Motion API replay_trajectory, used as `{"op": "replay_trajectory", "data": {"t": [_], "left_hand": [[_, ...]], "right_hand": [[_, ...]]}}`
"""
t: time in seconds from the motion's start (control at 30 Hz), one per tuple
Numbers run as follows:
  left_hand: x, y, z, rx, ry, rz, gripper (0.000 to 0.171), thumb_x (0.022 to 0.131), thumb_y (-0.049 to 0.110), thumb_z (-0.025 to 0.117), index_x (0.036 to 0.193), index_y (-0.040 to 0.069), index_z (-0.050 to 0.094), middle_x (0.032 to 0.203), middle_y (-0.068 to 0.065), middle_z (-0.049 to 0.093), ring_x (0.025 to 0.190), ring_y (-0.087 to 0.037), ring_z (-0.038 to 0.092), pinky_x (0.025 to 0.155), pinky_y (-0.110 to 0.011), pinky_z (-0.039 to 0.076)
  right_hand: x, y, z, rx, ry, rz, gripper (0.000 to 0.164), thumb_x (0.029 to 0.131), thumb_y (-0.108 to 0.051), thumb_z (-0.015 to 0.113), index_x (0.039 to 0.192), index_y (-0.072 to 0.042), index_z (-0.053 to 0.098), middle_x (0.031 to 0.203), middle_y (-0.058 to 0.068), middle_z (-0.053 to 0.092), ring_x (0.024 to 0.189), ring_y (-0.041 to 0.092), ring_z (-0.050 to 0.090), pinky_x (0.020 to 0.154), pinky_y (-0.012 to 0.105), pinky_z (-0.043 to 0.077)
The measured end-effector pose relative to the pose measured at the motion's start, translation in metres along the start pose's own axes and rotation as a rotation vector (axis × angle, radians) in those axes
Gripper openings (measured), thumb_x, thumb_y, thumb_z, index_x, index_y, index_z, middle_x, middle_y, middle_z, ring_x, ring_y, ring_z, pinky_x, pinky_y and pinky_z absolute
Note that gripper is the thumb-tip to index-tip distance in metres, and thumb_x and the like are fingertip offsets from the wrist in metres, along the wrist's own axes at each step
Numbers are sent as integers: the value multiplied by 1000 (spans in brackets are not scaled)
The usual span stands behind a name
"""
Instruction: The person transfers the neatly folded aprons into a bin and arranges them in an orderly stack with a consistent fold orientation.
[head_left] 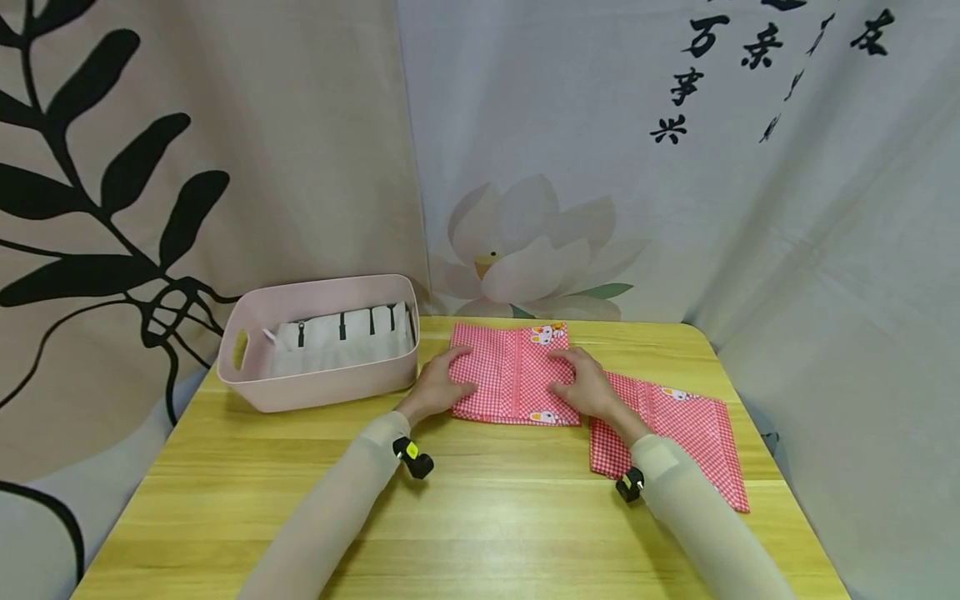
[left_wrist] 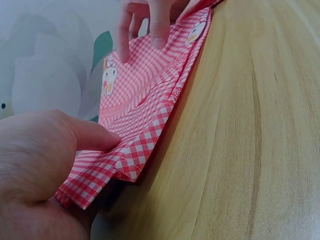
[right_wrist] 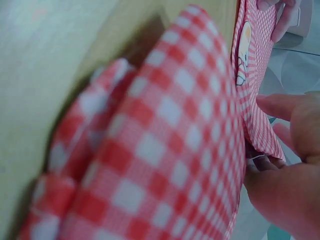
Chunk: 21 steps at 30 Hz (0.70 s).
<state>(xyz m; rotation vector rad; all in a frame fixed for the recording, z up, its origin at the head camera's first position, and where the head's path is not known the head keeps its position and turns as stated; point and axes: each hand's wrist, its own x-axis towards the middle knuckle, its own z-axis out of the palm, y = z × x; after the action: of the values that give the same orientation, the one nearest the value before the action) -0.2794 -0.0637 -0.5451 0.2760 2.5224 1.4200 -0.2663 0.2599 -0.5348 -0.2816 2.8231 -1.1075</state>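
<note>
A folded red-and-white gingham cloth (head_left: 498,375) with rabbit patches lies near the table's back edge, between the hands. At its left edge my left hand (head_left: 435,385) holds it, with the thumb (left_wrist: 97,136) on top and the other fingers mostly hidden. Over its right side is my right hand (head_left: 590,385), spread, with its fingertips (left_wrist: 159,42) at the cloth's surface. Right of this cloth lies a second gingham cloth (head_left: 690,425), also with a rabbit patch, partly under the right forearm. It fills much of the right wrist view, blurred.
A pink plastic basket (head_left: 337,388) stands at the table's back left, holding white items (head_left: 322,346) with dark tabs. The wooden table (head_left: 480,517) extends toward me. Printed curtains (head_left: 525,125) hang behind it and on both sides.
</note>
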Motion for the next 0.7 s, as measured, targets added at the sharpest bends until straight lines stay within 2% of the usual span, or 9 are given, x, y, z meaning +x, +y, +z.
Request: {"op": "replay_trajectory", "data": {"t": [0.17,0.33,0.7], "left_hand": [[-1,0,0,-26,-5,4,79,99,12,83,170,19,50,180,-19,44,169,-45,38,140,-67,29],[-3,0,1,-38,-3,9,80,99,12,82,171,17,49,180,-19,44,169,-45,38,140,-67,28],[-9,7,1,-41,-20,13,77,101,14,81,171,18,49,180,-17,45,169,-44,39,141,-67,28]], "right_hand": [[-2,3,0,-7,7,-19,64,102,-12,81,162,-10,59,167,25,53,158,51,51,133,68,42],[-5,7,-1,61,-16,-4,66,104,-8,79,165,-10,56,173,26,46,153,54,57,123,62,55],[-15,8,-6,148,-35,4,65,107,-5,74,168,-9,52,181,28,34,149,57,59,115,56,61]]}}
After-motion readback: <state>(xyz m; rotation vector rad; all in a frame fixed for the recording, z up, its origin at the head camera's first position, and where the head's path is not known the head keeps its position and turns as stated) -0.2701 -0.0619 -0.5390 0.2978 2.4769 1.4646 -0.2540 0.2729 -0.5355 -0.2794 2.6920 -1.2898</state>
